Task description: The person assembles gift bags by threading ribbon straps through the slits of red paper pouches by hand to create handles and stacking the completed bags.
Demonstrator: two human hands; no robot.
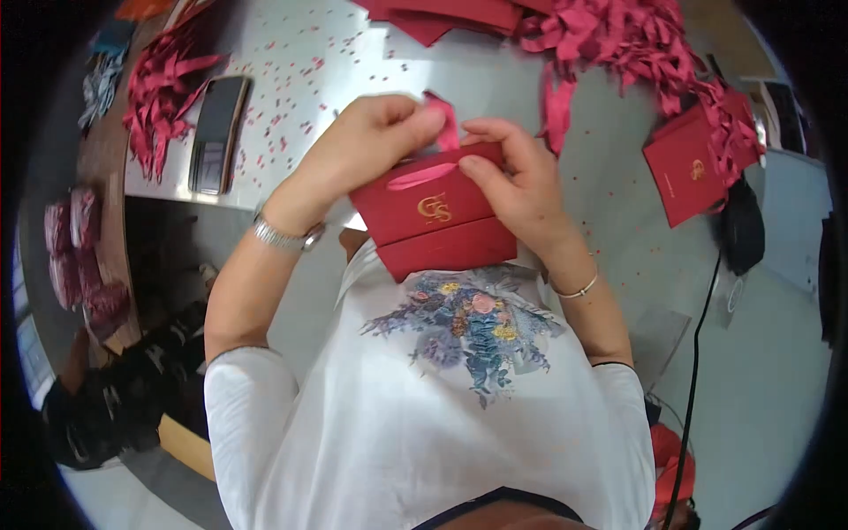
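Note:
A small red paper gift bag (446,243) with a gold emblem rests against my shirt at the table's near edge. One pink ribbon handle (415,179) loops across its front face. My left hand (384,137), above the bag's top left, pinches a second pink ribbon (449,132) between thumb and fingers; this ribbon rises from the bag's mouth. At the top right corner, my right hand (521,181) grips the bag's rim, thumb on the front and fingers behind. The inside of the bag is hidden.
Loose pink ribbons (618,40) are heaped at the back right, beside stacked red bags (450,18). More red bags (685,163) lie to the right. A phone (219,132) and a ribbon bundle (163,97) lie left. Small red bits dot the table (265,79).

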